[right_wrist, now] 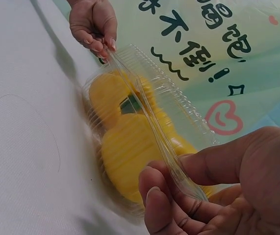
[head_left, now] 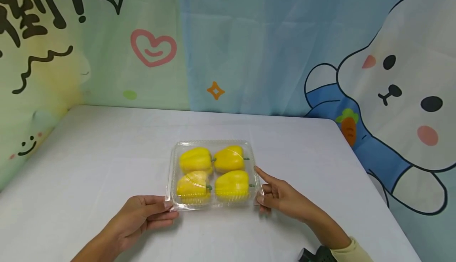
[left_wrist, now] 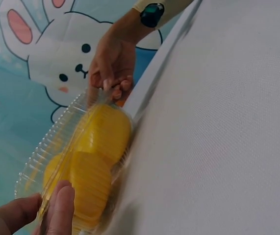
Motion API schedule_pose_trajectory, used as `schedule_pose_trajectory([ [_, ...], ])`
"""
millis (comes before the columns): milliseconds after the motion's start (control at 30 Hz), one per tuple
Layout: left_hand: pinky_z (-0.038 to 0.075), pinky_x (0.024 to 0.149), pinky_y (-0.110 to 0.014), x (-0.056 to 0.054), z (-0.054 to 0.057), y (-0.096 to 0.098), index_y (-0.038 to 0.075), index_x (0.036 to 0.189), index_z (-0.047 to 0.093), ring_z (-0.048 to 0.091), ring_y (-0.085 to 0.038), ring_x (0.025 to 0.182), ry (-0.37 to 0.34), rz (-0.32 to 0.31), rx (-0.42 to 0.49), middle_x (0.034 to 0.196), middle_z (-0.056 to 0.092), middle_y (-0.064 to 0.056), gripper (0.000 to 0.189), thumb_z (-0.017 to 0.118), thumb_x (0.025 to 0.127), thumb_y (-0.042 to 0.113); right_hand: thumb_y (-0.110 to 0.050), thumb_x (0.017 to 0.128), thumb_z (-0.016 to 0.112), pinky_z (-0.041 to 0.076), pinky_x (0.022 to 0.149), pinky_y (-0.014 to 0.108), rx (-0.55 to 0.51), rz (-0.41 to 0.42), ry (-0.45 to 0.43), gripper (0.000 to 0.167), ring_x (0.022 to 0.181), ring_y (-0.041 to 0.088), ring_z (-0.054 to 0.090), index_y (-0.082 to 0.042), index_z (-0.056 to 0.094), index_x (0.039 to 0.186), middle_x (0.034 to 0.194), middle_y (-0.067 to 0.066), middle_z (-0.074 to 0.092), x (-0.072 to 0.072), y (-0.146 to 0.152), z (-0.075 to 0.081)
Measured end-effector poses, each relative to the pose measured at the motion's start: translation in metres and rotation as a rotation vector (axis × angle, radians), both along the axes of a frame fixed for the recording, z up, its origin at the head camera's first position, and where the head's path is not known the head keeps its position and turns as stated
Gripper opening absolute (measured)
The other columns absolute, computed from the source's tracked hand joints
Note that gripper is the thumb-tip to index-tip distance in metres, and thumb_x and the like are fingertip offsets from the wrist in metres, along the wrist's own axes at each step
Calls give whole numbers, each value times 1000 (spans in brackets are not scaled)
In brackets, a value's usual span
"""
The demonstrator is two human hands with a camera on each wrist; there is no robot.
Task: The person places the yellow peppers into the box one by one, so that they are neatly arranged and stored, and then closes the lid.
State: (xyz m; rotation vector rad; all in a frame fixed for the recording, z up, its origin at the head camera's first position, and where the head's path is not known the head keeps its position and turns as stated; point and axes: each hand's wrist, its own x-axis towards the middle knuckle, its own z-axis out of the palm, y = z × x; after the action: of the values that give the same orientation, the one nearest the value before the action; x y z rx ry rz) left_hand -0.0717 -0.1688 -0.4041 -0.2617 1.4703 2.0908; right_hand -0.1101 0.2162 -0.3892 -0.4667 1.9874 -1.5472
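Observation:
A clear plastic clamshell box (head_left: 212,205) is at the middle of the white table, its lid down over several yellow bell peppers (head_left: 232,185) with green stems. My left hand (head_left: 137,220) pinches the box's near left corner, thumb on top of the rim and fingers beneath. On the other side my right hand (head_left: 281,196) pinches the near right rim, with the index finger stretched along the box's right edge. Both wrist views show the rim (right_wrist: 152,120) between thumb and fingers, and the peppers (left_wrist: 90,181) through the ribbed wall.
The white tablecloth (head_left: 89,163) spreads around the box. Behind the table hangs a printed curtain (head_left: 249,56) with a cartoon rabbit and hearts. A dark device (head_left: 317,255) sits at the right wrist, beside a pale yellow sleeve (head_left: 350,251).

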Motion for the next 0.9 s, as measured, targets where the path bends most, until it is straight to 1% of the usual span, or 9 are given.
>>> schedule_pose_trajectory([
  [133, 53, 85, -40, 0, 0, -1, -15, 114, 54, 70, -29, 93, 4, -8, 18, 102, 70, -18, 28, 63, 93, 1, -1, 96, 56, 55, 71, 32, -4, 4, 1, 79, 74, 27, 60, -12, 7, 157, 90, 20, 58, 1, -1, 0],
  [267, 53, 85, -39, 1, 0, -1, -15, 115, 53, 70, -29, 92, 22, -9, 38, 101, 70, -17, 30, 64, 92, 1, 1, 96, 55, 55, 72, 31, -20, 8, 8, 78, 74, 26, 60, -10, 7, 157, 89, 18, 57, 1, -2, 0],
  [333, 54, 84, -39, 1, -1, 0, -16, 115, 52, 70, -29, 91, 31, -3, 39, 100, 70, -17, 30, 63, 92, 0, 1, 96, 55, 55, 72, 31, -25, 12, 20, 79, 74, 25, 60, -9, 6, 157, 88, 18, 56, 1, -3, -1],
  [467, 54, 84, -39, 1, -2, 3, -16, 115, 51, 70, -29, 89, 20, 22, 28, 98, 70, -18, 29, 63, 92, -1, 2, 96, 55, 56, 72, 32, -15, 17, 45, 80, 74, 25, 61, -7, 4, 157, 87, 17, 57, 1, -2, -2],
  [667, 54, 83, -39, 1, -3, 2, -18, 119, 48, 70, -30, 89, 0, 34, 10, 99, 70, -20, 35, 63, 92, 0, 2, 97, 53, 55, 74, 32, 5, 29, 22, 77, 76, 24, 60, -8, 4, 157, 87, 14, 54, 0, -2, 0],
  [900, 53, 85, -38, 1, -4, 1, -18, 121, 48, 70, -29, 92, -3, 14, 41, 102, 69, -19, 36, 62, 94, 1, -1, 98, 53, 55, 74, 32, -5, 54, 11, 78, 77, 24, 59, -8, 2, 157, 88, 15, 55, -1, -1, 2],
])
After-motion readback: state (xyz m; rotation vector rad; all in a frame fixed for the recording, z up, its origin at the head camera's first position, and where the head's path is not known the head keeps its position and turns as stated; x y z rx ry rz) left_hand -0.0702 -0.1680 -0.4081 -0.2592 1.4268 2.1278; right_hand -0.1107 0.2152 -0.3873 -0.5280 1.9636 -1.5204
